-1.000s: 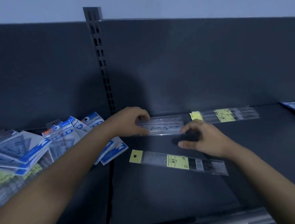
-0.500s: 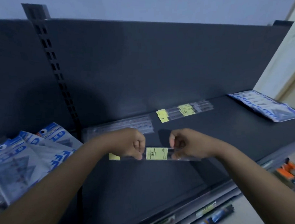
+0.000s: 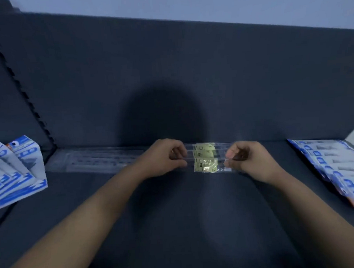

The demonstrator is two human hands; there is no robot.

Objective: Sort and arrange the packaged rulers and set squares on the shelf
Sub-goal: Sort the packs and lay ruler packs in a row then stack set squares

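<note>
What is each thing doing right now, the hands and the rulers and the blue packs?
Left hand, pinching the left side of the front ruler.
Right hand, pinching its right side.
Front ruler, held level by both hands.
Back rulers, lying flat behind it.
Clear pack, lying flat, left of the hands.
Left blue packs, piled, leaning.
Right blue packs, lying flat, overlapping.

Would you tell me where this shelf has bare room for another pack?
Bare: the shelf front between the left blue packs and the right blue packs. Crowded: the back, with clear ruler packs and left hand and right hand gripping yellow-labelled rulers.
</note>
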